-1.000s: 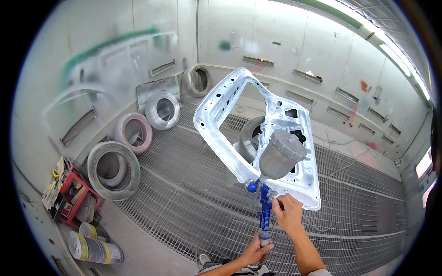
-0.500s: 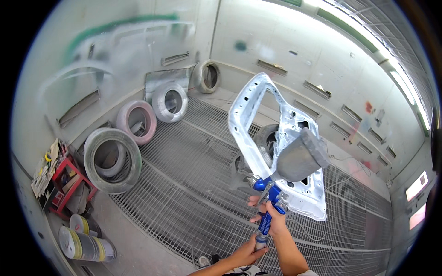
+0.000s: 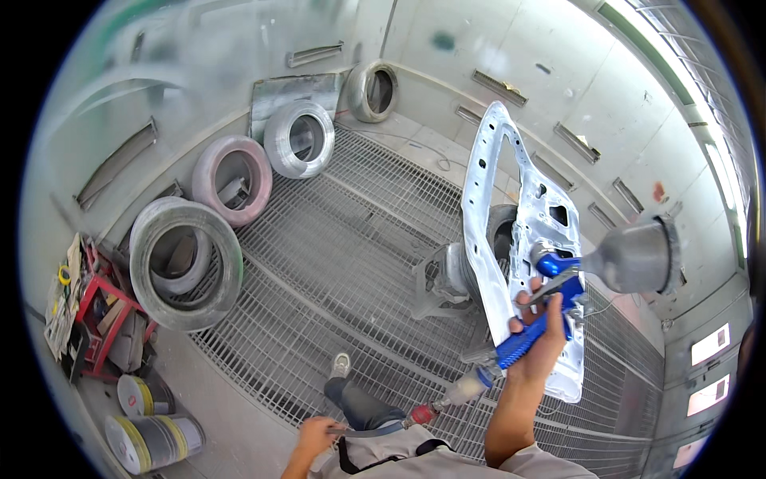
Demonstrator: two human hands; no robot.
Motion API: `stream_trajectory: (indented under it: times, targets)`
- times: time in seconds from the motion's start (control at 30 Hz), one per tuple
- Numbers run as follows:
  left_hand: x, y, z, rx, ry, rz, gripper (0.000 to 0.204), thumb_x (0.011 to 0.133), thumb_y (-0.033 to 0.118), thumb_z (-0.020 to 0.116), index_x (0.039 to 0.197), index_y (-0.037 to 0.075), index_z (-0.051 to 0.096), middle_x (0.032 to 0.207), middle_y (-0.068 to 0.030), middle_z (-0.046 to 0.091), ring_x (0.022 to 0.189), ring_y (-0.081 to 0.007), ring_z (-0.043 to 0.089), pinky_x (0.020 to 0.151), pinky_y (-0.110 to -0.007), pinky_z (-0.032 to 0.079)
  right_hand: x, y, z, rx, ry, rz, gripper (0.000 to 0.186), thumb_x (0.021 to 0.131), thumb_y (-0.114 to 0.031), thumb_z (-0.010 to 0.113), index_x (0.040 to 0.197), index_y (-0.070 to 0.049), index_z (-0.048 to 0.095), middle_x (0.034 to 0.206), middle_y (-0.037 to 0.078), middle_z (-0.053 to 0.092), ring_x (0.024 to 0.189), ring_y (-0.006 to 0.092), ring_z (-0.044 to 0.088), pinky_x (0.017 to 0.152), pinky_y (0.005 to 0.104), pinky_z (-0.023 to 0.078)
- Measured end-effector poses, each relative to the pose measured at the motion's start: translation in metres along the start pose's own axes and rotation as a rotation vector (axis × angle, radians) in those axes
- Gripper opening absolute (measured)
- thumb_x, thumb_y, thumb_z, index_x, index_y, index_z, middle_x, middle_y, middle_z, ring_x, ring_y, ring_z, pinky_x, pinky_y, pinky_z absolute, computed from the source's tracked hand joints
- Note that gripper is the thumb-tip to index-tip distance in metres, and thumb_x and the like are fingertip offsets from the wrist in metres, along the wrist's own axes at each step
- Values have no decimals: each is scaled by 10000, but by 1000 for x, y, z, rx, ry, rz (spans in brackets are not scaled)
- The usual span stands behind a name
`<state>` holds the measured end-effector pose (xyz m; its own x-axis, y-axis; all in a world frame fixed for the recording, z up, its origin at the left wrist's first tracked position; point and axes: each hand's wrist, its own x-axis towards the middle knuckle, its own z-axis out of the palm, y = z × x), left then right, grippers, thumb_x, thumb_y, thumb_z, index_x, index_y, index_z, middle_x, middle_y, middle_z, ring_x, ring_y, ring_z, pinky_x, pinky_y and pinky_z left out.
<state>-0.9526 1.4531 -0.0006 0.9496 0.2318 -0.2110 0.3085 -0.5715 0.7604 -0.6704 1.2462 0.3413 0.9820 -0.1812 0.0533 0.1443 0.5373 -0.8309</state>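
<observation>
My right hand [image 3: 539,339] grips the spray gun [image 3: 571,294] before the door panel [image 3: 476,215]; my left hand [image 3: 317,436], left of the panel, grips the hose [image 3: 369,433], presumably preventing drag

Spray-paint booth; grated floor [image 3: 319,231]; paint-stained walls [image 3: 215,56]; blue spray gun [image 3: 572,292]

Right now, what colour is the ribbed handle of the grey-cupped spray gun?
The ribbed handle is blue, clearest in the head view.
</observation>
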Motion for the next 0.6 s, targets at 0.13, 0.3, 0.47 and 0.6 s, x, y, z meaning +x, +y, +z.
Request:
stream_trajectory:
  times: [0.13, 0.3, 0.47, 0.6]
  targets:
    - [-9, -175, -40, 210, 41, -568, 184, 789, 246, 698, 732, 72, 692, 714, -157, 639, 709, -367, 621, 635, -453, 482, 58, -4, 43, 47, 10, -178, 392, 1012, -296, 487, 1298, -28, 478, 1186, 103, 624, 895, 147, 620, 471, 207, 456]
    - [-22, -307, -91, 159, 253, -654, 258, 818, 285, 652, 741, 40, 674, 661, -166, 621, 630, -347, 611, 611, -445, 468, 128, -24, 91, 158, -65, -240, 446, 1021, -289, 470, 1303, 54, 421, 1166, 123, 586, 909, 136, 536, 437, 177, 461]
    - [102, -329, -121, 94, 168, -630, 238, 853, 275, 623, 904, 60, 713, 881, -192, 698, 816, -387, 664, 716, -451, 533, 179, -18, 117, 179, -93, -227, 467, 1019, -316, 474, 1276, 71, 425, 1153, 129, 576, 909, 140, 521, 460, 179, 491]
    - [226, -347, -164, 336, 63, -458, 299, 876, 324, 604, 848, 43, 703, 821, -196, 683, 782, -400, 649, 673, -459, 509, 211, 7, 156, 165, 22, -268, 463, 1017, -312, 479, 1281, 64, 422, 1144, 129, 579, 918, 140, 523, 456, 181, 487]
